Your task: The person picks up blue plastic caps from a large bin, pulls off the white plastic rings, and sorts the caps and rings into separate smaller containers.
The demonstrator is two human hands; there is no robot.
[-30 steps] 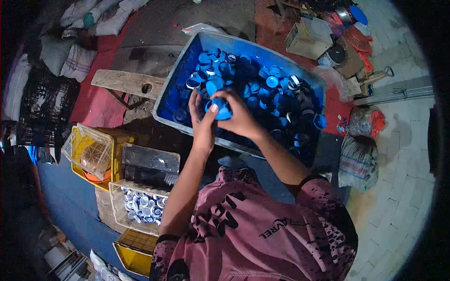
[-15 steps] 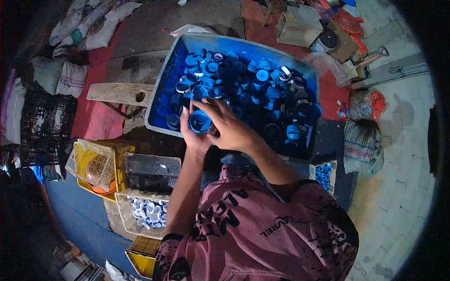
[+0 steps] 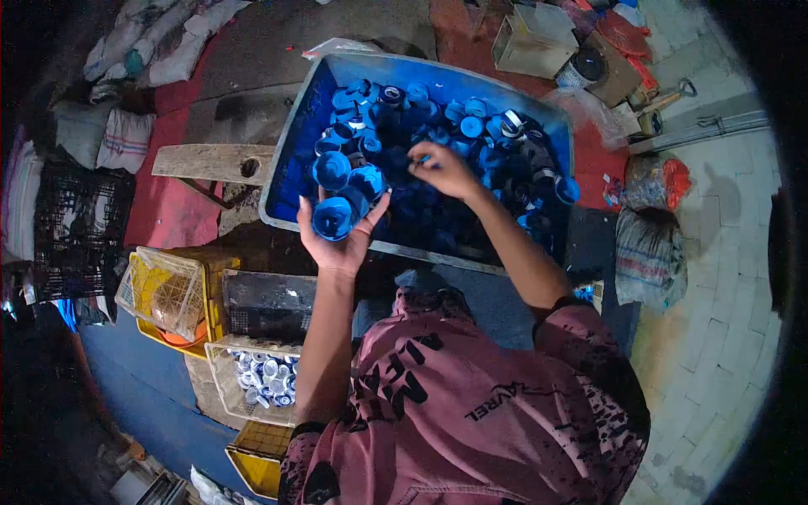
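A large blue tub (image 3: 296,139) in front of me holds several blue caps (image 3: 471,126), some with black or white parts. My left hand (image 3: 339,240) is palm up over the tub's near rim, holding a blue cap (image 3: 332,219). My right hand (image 3: 443,168) reaches into the middle of the pile with its fingers down among the caps; what it grips is hidden.
A wooden plank (image 3: 212,162) lies left of the tub. At lower left stand a yellow crate (image 3: 164,295), a black crate (image 3: 268,305) and a white crate of small caps (image 3: 261,379). Sacks (image 3: 650,257) lie right; boxes (image 3: 539,38) lie behind.
Both hands were together on one blue cap. Now the left hand has dropped left with the cap on its palm, and the right hand has reached up into the pile.
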